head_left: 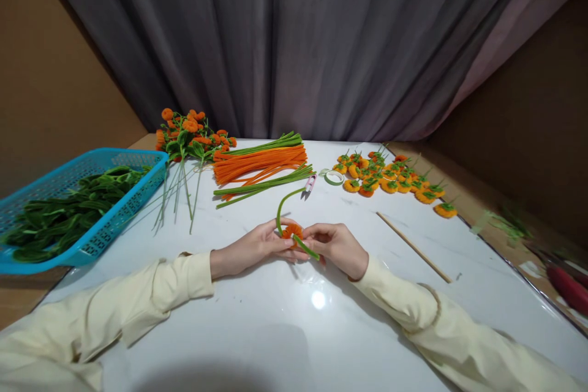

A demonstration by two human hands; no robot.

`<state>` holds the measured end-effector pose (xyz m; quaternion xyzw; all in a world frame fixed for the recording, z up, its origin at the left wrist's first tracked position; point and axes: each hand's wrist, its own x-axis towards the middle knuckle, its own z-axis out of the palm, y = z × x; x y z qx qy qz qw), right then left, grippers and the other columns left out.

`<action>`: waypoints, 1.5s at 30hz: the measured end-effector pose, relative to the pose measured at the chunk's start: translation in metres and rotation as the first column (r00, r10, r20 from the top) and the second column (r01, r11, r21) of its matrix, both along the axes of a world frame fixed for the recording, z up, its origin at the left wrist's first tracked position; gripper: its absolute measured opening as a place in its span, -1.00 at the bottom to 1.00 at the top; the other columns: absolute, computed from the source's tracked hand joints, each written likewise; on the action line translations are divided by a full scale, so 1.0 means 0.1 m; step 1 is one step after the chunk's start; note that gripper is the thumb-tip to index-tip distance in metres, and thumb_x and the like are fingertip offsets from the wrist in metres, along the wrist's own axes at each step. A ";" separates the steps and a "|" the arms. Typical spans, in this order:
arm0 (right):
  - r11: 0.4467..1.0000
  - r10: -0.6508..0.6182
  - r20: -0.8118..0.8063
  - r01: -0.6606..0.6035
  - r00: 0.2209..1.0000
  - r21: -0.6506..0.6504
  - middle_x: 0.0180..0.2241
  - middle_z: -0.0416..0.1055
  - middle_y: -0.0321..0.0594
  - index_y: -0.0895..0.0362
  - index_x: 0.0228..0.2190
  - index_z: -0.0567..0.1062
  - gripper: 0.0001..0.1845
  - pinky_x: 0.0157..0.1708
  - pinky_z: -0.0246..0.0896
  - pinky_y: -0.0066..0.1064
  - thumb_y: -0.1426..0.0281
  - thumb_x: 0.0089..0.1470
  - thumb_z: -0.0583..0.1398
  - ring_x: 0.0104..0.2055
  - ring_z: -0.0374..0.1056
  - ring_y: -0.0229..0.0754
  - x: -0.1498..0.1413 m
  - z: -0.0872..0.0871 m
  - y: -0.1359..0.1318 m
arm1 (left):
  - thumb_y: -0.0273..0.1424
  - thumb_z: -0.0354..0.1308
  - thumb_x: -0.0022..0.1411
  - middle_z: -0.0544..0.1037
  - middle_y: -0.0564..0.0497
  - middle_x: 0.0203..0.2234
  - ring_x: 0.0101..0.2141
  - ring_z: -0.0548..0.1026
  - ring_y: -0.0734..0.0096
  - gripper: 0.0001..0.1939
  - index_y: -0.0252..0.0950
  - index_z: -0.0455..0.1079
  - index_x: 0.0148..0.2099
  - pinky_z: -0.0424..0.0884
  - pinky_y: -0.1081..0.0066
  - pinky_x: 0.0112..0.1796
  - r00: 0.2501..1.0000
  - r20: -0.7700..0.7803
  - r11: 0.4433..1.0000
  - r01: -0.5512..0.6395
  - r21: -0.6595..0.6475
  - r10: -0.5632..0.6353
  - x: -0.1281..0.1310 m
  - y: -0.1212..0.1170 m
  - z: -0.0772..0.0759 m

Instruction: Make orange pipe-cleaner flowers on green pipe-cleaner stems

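Near the middle of the table, my left hand (pixel 261 245) is closed around an orange pipe-cleaner flower (pixel 292 231). A green pipe cleaner (pixel 281 205) is threaded at the flower; one part curves up and away to the right, and its short end points down to the right between my hands. My right hand (pixel 337 248) is closed, thumb and fingers pinched at the green pipe cleaner beside the flower. Its fingertips are partly hidden.
A blue basket (pixel 158 162) of green leaves stands left, beside finished orange flowers (pixel 190 125). Behind my hands lie orange pipe cleaners (pixel 261 162), green pipe cleaners (pixel 271 180), pink snips (pixel 310 184) and tape (pixel 334 177). To the right are several flower heads (pixel 388 174) and a stick (pixel 413 247).
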<state>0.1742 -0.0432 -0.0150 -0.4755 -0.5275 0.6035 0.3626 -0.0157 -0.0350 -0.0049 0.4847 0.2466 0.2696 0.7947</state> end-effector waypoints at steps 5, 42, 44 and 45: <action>0.990 0.101 -0.105 -0.110 0.989 -0.085 -0.73 0.30 -0.41 0.23 -0.58 0.48 -0.59 -0.78 0.06 -0.56 0.19 -0.42 0.42 -0.74 0.13 -0.44 0.01 0.05 0.03 | -0.25 0.10 0.24 0.55 -0.05 -0.49 -0.47 0.55 0.31 -0.63 -0.33 0.12 -0.02 0.41 0.30 -0.35 0.993 -0.066 0.987 0.103 0.124 -0.095 -0.01 0.01 -0.02; 0.996 0.072 -0.176 -0.081 0.982 -0.042 -0.64 0.30 -0.34 0.25 -0.46 0.45 -0.61 -0.82 0.21 -0.60 0.20 -0.24 0.37 -0.64 0.24 -0.37 0.01 0.04 0.00 | -0.18 0.15 0.15 0.48 -0.02 -0.60 -0.69 0.31 0.64 -0.64 -0.43 0.33 -0.42 0.18 0.60 -0.68 0.972 -0.236 0.996 0.002 0.084 0.017 -0.03 0.11 -0.01; 0.998 0.065 -0.225 -0.070 0.972 -0.012 -0.53 0.33 -0.31 0.21 -0.35 0.43 -0.59 -0.80 0.25 -0.61 0.27 -0.24 0.39 -0.55 0.28 -0.34 0.02 0.03 0.01 | -0.19 0.16 0.14 0.50 -0.04 -0.58 -0.68 0.31 0.65 -0.65 -0.43 0.34 -0.43 0.19 0.59 -0.65 0.977 -0.213 0.999 -0.011 0.044 0.020 -0.04 0.12 0.01; 0.998 0.063 -0.251 -0.062 0.966 0.012 -0.45 0.34 -0.29 0.17 -0.27 0.41 -0.55 -0.78 0.28 -0.61 0.31 -0.24 0.39 -0.51 0.30 -0.33 0.03 0.03 0.01 | -0.20 0.17 0.13 0.50 -0.05 -0.56 -0.67 0.31 0.64 -0.66 -0.44 0.35 -0.42 0.20 0.59 -0.63 0.980 -0.198 1.000 -0.011 0.021 0.015 -0.04 0.13 0.01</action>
